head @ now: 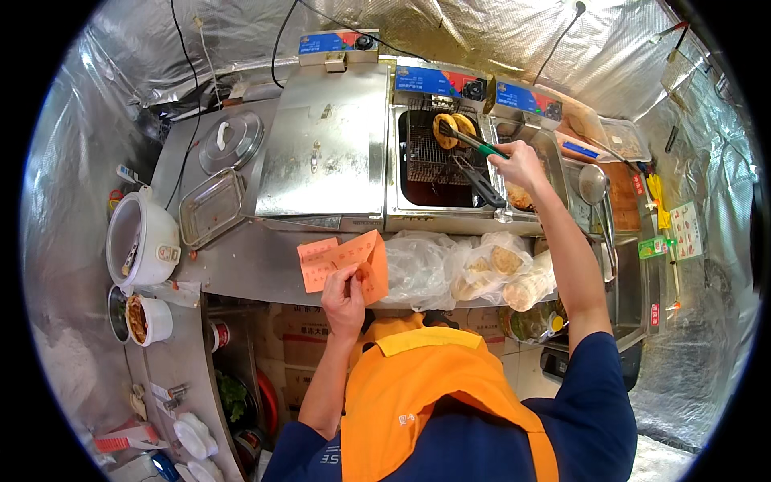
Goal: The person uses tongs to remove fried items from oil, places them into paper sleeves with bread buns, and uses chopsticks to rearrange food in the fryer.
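My left hand [344,304] pinches an orange paper bag [368,256], folded and bearing writing, above the front of the steel counter. My right hand [519,165] grips tongs with a green handle [477,143]. The tong tips meet one of two round, golden flatbreads [443,134] above the wire fryer basket [424,158]; whether the tips clamp it I cannot tell. The basket sits over dark oil in an open deep fryer [394,193], its black handle [483,188] pointing toward me. Clear plastic bags [418,268] holding pale round breads [505,260] lie beside the orange bag.
A metal lid [325,150] covers the neighbouring fryer. Food lies in a tray [521,196] to the right, with a ladle [593,184] beyond. Leftward stand a glass dish [212,208], a white rice cooker [141,241] and a white tub [150,319]. A cable [197,114] hangs down.
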`<action>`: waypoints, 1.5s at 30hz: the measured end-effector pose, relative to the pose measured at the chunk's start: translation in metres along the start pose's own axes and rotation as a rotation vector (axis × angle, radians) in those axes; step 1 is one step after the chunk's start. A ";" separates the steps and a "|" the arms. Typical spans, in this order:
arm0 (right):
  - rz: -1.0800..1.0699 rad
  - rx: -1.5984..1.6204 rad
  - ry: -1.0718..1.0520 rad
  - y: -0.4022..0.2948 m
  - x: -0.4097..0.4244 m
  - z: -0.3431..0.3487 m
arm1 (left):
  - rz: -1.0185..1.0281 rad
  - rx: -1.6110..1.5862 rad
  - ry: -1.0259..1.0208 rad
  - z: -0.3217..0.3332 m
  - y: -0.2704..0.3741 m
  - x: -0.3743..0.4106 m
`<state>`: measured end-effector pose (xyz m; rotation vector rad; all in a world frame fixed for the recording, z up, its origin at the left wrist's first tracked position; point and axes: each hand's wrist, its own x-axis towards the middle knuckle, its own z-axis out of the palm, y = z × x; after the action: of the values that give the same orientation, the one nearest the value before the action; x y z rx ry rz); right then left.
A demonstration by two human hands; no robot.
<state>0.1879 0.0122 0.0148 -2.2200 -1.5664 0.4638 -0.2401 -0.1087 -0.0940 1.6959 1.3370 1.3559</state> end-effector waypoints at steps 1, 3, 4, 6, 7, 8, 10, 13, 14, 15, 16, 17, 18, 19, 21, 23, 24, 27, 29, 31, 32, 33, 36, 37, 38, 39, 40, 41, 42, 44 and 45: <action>-0.008 0.012 0.010 -0.004 -0.001 -0.002 | -0.010 -0.013 0.005 0.000 0.000 0.002; -0.031 -0.025 0.059 -0.007 -0.005 0.002 | 0.016 -0.002 0.036 0.000 -0.002 0.006; -0.041 -0.044 0.083 -0.007 -0.008 0.004 | 0.028 0.003 0.050 0.000 -0.003 0.007; -0.077 -0.109 0.129 -0.003 -0.012 0.011 | -0.002 -0.031 0.044 0.002 -0.003 0.007; -0.097 -0.140 0.154 -0.003 -0.013 0.013 | -0.015 -0.048 0.044 0.003 -0.003 0.009; -0.095 -0.100 0.143 -0.002 -0.013 0.014 | 0.029 -0.037 0.054 0.005 -0.003 0.014; -0.099 -0.106 0.144 0.000 -0.015 0.020 | 0.113 -0.009 0.068 0.008 -0.002 0.027; -0.104 -0.109 0.141 0.001 -0.016 0.020 | 0.090 -0.100 0.056 0.015 0.009 0.039; -0.101 -0.097 0.131 0.001 -0.015 0.018 | 0.136 -0.105 0.071 0.020 0.010 0.047; -0.097 -0.085 0.113 0.001 -0.016 0.019 | 0.176 -0.107 0.085 0.025 0.010 0.056; -0.122 -0.036 0.120 0.005 -0.015 0.019 | 0.225 -0.111 0.101 0.030 0.009 0.066; -0.089 0.127 0.095 0.011 -0.018 0.013 | 0.224 -0.125 0.106 0.035 0.009 0.074; -0.075 0.285 0.064 0.010 -0.019 0.004 | 0.222 -0.135 0.129 0.041 0.008 0.083; -0.053 0.443 0.026 0.005 -0.028 -0.003 | 0.216 -0.145 0.147 0.045 0.008 0.090; 0.023 0.693 0.052 -0.031 -0.075 -0.038 | 0.217 -0.115 0.180 0.050 0.012 0.109; -0.022 0.736 0.044 -0.064 -0.128 -0.065 | 0.239 -0.070 0.221 0.055 0.014 0.125; 0.013 0.745 0.037 -0.071 -0.154 -0.070 | 0.253 -0.078 0.227 0.059 0.018 0.132; 0.077 0.754 -0.003 -0.086 -0.219 -0.063 | 0.244 -0.143 0.215 0.069 0.035 0.139; 0.075 0.830 -0.018 -0.086 -0.240 -0.038 | 0.250 -0.144 0.184 0.074 0.033 0.134; 0.132 0.855 -0.085 -0.078 -0.249 -0.020 | 0.288 -0.116 0.117 0.076 0.029 0.126; 0.121 0.821 -0.087 -0.077 -0.251 -0.013 | 0.390 -0.003 0.077 0.072 0.027 0.124; 0.111 0.788 -0.090 -0.075 -0.253 -0.006 | 0.493 0.109 0.035 0.065 0.026 0.122; 0.129 0.779 -0.143 -0.071 -0.259 0.004 | 0.520 -0.013 -0.158 0.059 0.037 0.121; 0.126 0.770 -0.165 -0.072 -0.261 0.006 | 0.505 -0.083 -0.206 0.062 0.033 0.122; 0.087 0.769 -0.180 -0.073 -0.264 0.009 | 0.489 -0.152 -0.255 0.065 0.029 0.123; 0.097 0.734 -0.209 -0.075 -0.264 0.007 | 0.581 -0.075 -0.297 0.066 0.020 0.126; 0.103 0.702 -0.237 -0.076 -0.262 0.002 | 0.675 0.004 -0.339 0.064 0.012 0.131; 0.109 0.669 -0.266 -0.077 -0.259 -0.002 | 0.769 0.084 -0.380 0.059 0.005 0.134; 0.056 0.664 -0.252 -0.075 -0.254 -0.004 | 0.875 0.328 -0.458 0.050 0.007 0.137; 0.037 0.662 -0.234 -0.074 -0.254 0.002 | 0.782 0.297 -0.439 0.044 0.005 0.135; 0.024 0.663 -0.223 -0.073 -0.254 0.008 | 0.738 0.285 -0.428 0.041 0.006 0.134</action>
<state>0.0421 -0.2050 0.0558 -1.7130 -1.2345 1.0884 -0.2022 0.0203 -0.0543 2.6567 0.6940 1.0694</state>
